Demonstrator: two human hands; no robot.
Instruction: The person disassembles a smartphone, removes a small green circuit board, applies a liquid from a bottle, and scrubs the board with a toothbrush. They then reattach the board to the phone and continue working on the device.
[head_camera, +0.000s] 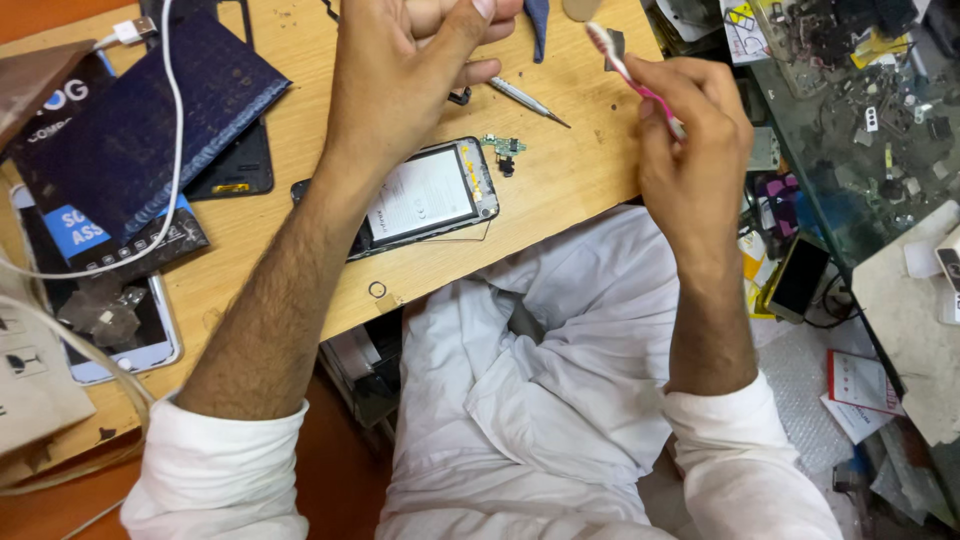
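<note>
My right hand (692, 140) grips a pink-handled toothbrush (622, 62), its bristle head pointing up and left toward my left hand. My left hand (405, 70) is raised above the wooden table (300, 270) with fingers pinched together near the top edge; what it pinches is cut off by the frame. Below my left forearm an opened phone (425, 195) lies face down, its white battery exposed. A small green circuit board (503, 147) lies just right of the phone. A thin metal screwdriver (527, 101) rests beyond it.
A dark blue booklet (130, 120) and a white cable (172, 120) lie at the table's left, with a cracked phone (110, 320) near the left edge. A cluttered glass shelf of small parts (860, 90) stands at the right, a phone (797, 278) below it.
</note>
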